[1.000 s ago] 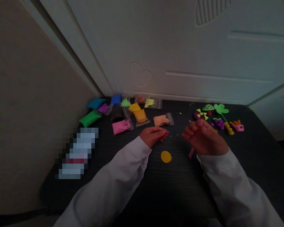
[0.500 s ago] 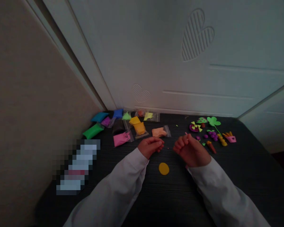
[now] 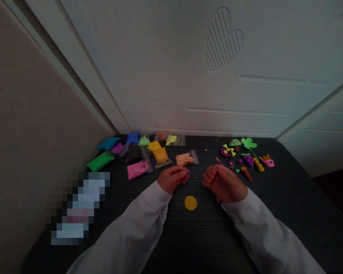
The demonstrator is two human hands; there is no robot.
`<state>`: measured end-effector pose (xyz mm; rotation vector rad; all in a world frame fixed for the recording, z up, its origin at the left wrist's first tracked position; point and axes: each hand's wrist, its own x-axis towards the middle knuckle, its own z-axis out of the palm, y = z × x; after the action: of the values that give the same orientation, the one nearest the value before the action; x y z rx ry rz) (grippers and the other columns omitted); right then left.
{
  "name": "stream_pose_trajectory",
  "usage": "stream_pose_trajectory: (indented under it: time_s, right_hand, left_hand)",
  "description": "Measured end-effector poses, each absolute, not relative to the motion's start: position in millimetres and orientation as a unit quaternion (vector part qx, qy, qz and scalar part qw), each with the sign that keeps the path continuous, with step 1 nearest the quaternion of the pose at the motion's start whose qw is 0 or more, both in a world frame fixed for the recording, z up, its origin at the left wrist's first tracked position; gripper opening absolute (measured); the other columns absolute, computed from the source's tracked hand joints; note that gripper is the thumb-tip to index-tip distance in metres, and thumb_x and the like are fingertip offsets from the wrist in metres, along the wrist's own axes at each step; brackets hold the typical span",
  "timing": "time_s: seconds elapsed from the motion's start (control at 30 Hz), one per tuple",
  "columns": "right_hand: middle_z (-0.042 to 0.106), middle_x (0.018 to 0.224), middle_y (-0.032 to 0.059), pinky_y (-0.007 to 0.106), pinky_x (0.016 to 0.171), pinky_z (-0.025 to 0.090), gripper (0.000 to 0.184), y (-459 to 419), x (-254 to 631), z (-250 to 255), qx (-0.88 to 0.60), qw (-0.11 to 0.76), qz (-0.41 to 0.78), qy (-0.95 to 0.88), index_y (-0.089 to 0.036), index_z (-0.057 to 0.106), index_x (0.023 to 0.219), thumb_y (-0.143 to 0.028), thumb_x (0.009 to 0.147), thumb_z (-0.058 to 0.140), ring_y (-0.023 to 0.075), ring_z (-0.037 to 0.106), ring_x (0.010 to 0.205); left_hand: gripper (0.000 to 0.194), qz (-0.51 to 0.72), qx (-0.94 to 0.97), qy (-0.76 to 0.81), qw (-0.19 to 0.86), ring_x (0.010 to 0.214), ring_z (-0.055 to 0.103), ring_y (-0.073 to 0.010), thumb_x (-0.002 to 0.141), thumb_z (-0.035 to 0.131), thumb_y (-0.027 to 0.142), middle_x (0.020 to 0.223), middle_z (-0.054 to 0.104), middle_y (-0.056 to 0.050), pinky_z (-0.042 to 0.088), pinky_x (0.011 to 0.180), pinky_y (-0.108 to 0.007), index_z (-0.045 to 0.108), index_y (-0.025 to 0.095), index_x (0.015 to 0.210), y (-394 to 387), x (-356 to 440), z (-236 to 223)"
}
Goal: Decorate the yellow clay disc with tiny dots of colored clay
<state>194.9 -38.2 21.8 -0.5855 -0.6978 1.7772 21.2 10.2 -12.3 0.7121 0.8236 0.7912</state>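
My left hand (image 3: pixel 172 179) is closed, thumb pressed against curled fingers, just in front of a bag of peach clay (image 3: pixel 185 158). Whatever it may hold is hidden. My right hand (image 3: pixel 225 183) is curled with thumb and fingertips together; a tiny pale speck may show at the tips, too small to name. A flat yellow clay disc (image 3: pixel 191 203) lies on the dark table between my wrists, touched by neither hand. Beyond the right fingertips lies a thin pink stick (image 3: pixel 218 161). Tiny crumbs dot the table between the hands.
Bags of coloured clay, among them pink (image 3: pixel 137 169), green (image 3: pixel 101 161) and yellow (image 3: pixel 160 155), lie at the back left. Small clay models, such as purple grapes (image 3: pixel 248 159) and a pink fries box (image 3: pixel 269 163), are at right. A blurred-out object (image 3: pixel 85 205) lies left.
The whole view has shifted, so the table things appear further left. Both hands keep nearly the same pose, and the pink stick shows more clearly past my right fingertips.
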Motion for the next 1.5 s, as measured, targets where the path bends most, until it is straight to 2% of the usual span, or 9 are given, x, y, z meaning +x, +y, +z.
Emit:
stream_pose_trajectory:
  time_s: [0.17,0.43,0.73,1.07,1.3,1.4,1.5]
  right_hand:
    - [0.045,0.064,-0.0022,0.023,0.057,0.033,0.008,-46,192,28,-0.193,0.528,0.78,-0.276,-0.018,0.059,0.074,-0.025,0.07,0.058,0.0072,0.043,0.063]
    - [0.041,0.061,-0.0014,0.024,0.054,0.029,0.018,-50,186,37,-0.175,0.53,0.784,-0.273,-0.017,0.059,0.069,-0.029,0.077,0.049,0.0079,0.041,0.059]
    - [0.043,0.063,-0.0024,0.024,0.055,0.03,0.005,-50,188,37,-0.19,0.519,0.778,-0.298,-0.019,0.059,0.071,-0.024,0.069,0.058,0.0078,0.042,0.06]
    - [0.039,0.06,-0.0028,0.026,0.054,0.032,0.008,-52,189,39,-0.218,0.516,0.758,-0.334,-0.025,0.061,0.073,-0.031,0.07,0.056,0.0088,0.04,0.058]
    - [0.037,0.059,-0.0031,0.026,0.053,0.032,0.011,-50,188,39,-0.22,0.52,0.753,-0.338,-0.023,0.057,0.068,-0.033,0.07,0.056,0.0084,0.04,0.057]
    - [0.041,0.061,-0.0031,0.027,0.055,0.034,0.008,-48,196,42,-0.24,0.524,0.732,-0.365,-0.023,0.057,0.069,-0.031,0.068,0.059,0.0085,0.042,0.059]
    - [0.047,0.066,-0.0026,0.028,0.058,0.036,0.005,-48,208,45,-0.322,0.525,0.65,-0.446,-0.026,0.059,0.074,-0.029,0.07,0.058,0.0097,0.045,0.063]
  left_hand:
    - [0.024,0.36,0.313,0.386,0.79,0.051,0.053,-0.0075,0.05,0.071,0.024,0.056,0.06,-0.002,0.037,0.052,-0.02,0.061,0.01,0.067,10,23,-8]
    - [0.023,0.352,0.291,0.397,0.796,0.053,0.054,-0.008,0.051,0.07,0.024,0.057,0.06,-0.002,0.037,0.053,-0.021,0.062,0.011,0.068,11,21,-3]
    - [0.022,0.345,0.286,0.394,0.802,0.055,0.054,-0.0086,0.051,0.07,0.023,0.058,0.061,-0.002,0.037,0.054,-0.022,0.062,0.011,0.068,11,20,-2]
    - [0.019,0.349,0.287,0.393,0.801,0.055,0.054,-0.0083,0.054,0.067,0.021,0.058,0.061,-0.002,0.037,0.055,-0.022,0.062,0.011,0.068,12,20,-2]
    - [0.02,0.349,0.29,0.393,0.8,0.054,0.053,-0.0077,0.053,0.068,0.022,0.058,0.06,-0.002,0.037,0.054,-0.021,0.062,0.011,0.069,12,20,-2]
    - [0.021,0.347,0.295,0.385,0.802,0.054,0.053,-0.0077,0.053,0.068,0.023,0.058,0.06,-0.002,0.038,0.054,-0.021,0.062,0.011,0.069,12,20,-3]
    - [0.021,0.344,0.3,0.379,0.805,0.053,0.053,-0.0075,0.053,0.068,0.024,0.058,0.06,-0.002,0.038,0.054,-0.021,0.062,0.011,0.069,13,21,-3]
